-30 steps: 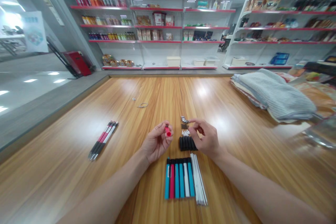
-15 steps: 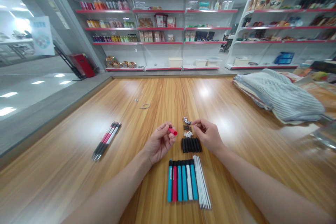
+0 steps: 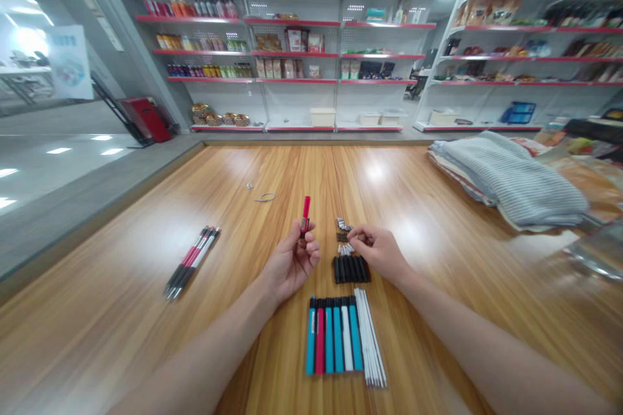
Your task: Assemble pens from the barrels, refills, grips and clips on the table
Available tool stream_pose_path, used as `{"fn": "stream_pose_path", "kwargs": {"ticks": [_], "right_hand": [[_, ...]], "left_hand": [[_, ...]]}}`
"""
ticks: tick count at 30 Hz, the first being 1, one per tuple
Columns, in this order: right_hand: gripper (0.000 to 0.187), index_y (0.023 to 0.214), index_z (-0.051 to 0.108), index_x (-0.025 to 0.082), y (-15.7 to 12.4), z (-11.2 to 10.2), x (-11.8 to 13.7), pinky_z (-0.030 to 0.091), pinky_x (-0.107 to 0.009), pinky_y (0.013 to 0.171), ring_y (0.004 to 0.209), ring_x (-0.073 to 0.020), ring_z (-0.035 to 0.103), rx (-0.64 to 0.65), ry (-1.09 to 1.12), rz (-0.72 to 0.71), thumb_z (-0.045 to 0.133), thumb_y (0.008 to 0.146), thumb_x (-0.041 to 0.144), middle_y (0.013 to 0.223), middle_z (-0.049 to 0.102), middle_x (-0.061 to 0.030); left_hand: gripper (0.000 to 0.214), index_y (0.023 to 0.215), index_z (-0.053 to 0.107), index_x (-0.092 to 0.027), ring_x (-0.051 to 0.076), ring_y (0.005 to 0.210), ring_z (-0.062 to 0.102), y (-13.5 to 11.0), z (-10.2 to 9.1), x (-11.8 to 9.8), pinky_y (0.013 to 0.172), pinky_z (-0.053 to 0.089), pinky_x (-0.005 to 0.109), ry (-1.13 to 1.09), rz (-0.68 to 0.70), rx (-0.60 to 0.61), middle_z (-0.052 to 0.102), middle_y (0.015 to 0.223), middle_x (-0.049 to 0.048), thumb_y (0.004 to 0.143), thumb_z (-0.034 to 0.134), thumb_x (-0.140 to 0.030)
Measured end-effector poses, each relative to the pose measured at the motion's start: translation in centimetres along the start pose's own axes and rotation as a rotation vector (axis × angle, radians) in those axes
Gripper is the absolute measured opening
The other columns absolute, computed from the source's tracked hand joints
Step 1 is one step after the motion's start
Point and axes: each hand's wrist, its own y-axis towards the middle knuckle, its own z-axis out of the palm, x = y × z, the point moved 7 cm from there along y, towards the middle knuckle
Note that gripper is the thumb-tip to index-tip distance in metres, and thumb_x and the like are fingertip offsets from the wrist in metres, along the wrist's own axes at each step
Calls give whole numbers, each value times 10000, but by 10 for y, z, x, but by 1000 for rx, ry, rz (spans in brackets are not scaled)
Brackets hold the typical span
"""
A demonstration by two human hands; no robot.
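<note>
My left hand (image 3: 292,262) is closed round the lower end of a red pen barrel (image 3: 305,211), which stands upright above the fingers. My right hand (image 3: 377,253) pinches at a small heap of metal and white pen parts (image 3: 343,237); what is between the fingertips is too small to make out. Just below lies a row of black grip sleeves (image 3: 349,269). Nearer me lie a row of blue, red and white pen barrels (image 3: 333,343) and a bundle of white refills (image 3: 370,337).
Several assembled pens (image 3: 192,259) lie at the left of the wooden table (image 3: 121,311). A small wire loop (image 3: 265,196) lies farther back. Folded striped cloths (image 3: 511,178) are stacked at the right. Shop shelves (image 3: 292,52) stand behind.
My left hand has turned the red barrel from lying sideways to standing upright. My right hand has stayed at the heap of small parts, shifting slightly lower.
</note>
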Motion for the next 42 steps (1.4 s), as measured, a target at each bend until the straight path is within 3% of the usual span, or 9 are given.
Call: {"fn": "stream_pose_path", "kwargs": {"ticks": [9, 19, 32, 34, 38, 42], "right_hand": [[126, 870, 666, 185, 0, -1, 1, 379, -226, 532, 560, -108, 512, 0, -30, -3, 578, 822, 261, 628, 578, 20], [98, 842, 668, 186, 1, -3, 2, 376, -215, 525, 534, -105, 509, 22, -104, -23, 605, 780, 230, 587, 562, 33], [100, 852, 667, 193, -1, 0, 7, 381, -225, 530, 536, -110, 506, 54, -124, -48, 591, 830, 255, 582, 542, 35], [116, 879, 667, 195, -4, -1, 16, 393, -232, 547, 563, -115, 512, 52, -161, -111, 575, 849, 259, 625, 547, 22], [136, 937, 670, 203, -11, -2, 37, 460, -276, 697, 781, -158, 577, 39, -281, -281, 589, 841, 255, 903, 581, -48], [169, 981, 674, 210, -14, 3, 43, 480, -311, 775, 828, -163, 574, 74, -365, -330, 574, 859, 269, 1024, 548, -67]], "left_hand": [[95, 884, 580, -114, 76, 601, 425, -5, 10, 4, 543, 430, 204, 83, -8, 65, 436, 741, 4, 915, 507, -165], [121, 765, 557, -122, 90, 563, 386, -5, 6, 5, 505, 385, 230, 138, -47, -4, 409, 692, 2, 877, 528, -157], [56, 841, 580, -101, 80, 556, 413, -2, 2, 4, 518, 395, 227, 46, -75, 2, 415, 669, -13, 855, 526, -103], [55, 867, 588, -92, 76, 546, 409, -2, 2, 3, 509, 387, 225, 26, -64, 11, 414, 657, -20, 854, 536, -107], [66, 882, 604, -93, 77, 539, 420, -2, 1, 1, 502, 393, 228, 32, -38, 3, 433, 645, -19, 852, 558, -128], [70, 872, 617, -95, 83, 539, 433, -2, 2, 1, 490, 398, 228, 48, -30, -12, 447, 636, -13, 849, 567, -140]]}}
